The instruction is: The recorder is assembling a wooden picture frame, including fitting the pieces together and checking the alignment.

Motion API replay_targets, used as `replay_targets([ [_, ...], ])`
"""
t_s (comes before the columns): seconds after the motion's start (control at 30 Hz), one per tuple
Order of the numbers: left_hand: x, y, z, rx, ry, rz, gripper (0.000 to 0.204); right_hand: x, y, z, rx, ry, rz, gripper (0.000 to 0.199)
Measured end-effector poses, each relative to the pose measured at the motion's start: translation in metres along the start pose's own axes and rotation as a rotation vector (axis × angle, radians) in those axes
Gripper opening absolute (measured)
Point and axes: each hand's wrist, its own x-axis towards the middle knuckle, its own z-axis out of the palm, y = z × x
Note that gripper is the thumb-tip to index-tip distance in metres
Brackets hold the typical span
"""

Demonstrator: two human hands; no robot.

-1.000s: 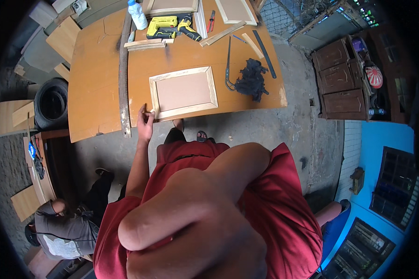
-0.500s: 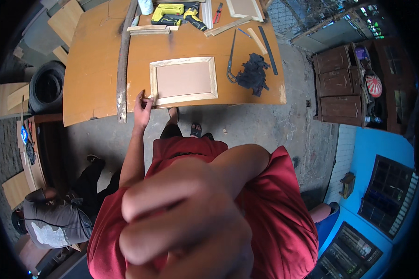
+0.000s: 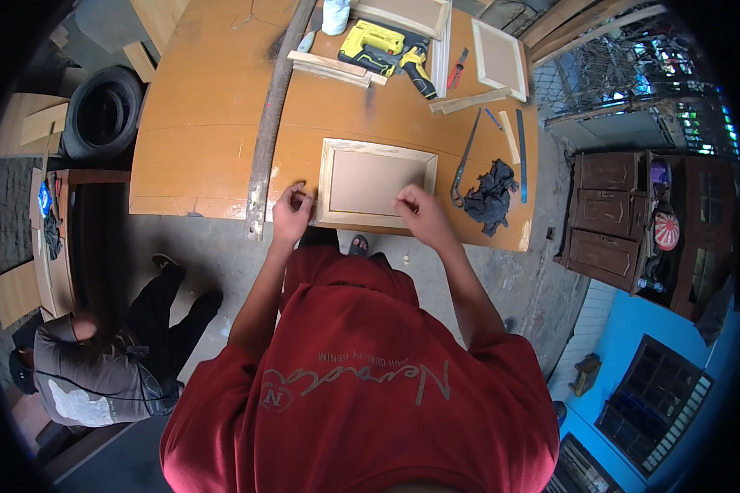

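Observation:
A light wooden picture frame [image 3: 326, 182] with a plain beige backing panel [image 3: 370, 181] lies flat near the front edge of the table. Just left of its lower left corner is my left hand [image 3: 291, 217], fingers loosely bent and apart, holding nothing I can see. My right hand [image 3: 422, 215] is over the lower right part of the frame, its fingers curled together above the panel's edge. Whatever may be between those fingertips is too small to make out.
On the orange table [image 3: 197, 156] are a dark wooden bar [image 3: 273, 123], a yellow nail gun [image 3: 372, 45], a yellow-black drill [image 3: 418, 70], red pliers [image 3: 459, 67], wood strips [image 3: 333, 67], a black cloth [image 3: 490, 197] and a second frame [image 3: 499, 57]. Another person [image 3: 99, 370] sits at left.
My right hand has come down from close in front of the camera to the frame. My left hand stays by the frame's left corner. The view has shifted, showing more at the table's far side.

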Motion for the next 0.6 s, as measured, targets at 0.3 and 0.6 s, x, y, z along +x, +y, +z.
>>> replay_targets([
  [0.3, 0.059, 0.055, 0.008, 0.413, -0.021, 0.021, 0.034, 0.073, 0.014, 0.04, -0.274, 0.032, 0.056, 0.02],
  [0.6, 0.056, 0.056, 0.024, 0.469, 0.001, 0.228, 0.03, 0.099, 0.013, 0.063, -0.632, 0.062, -0.093, 0.052],
])
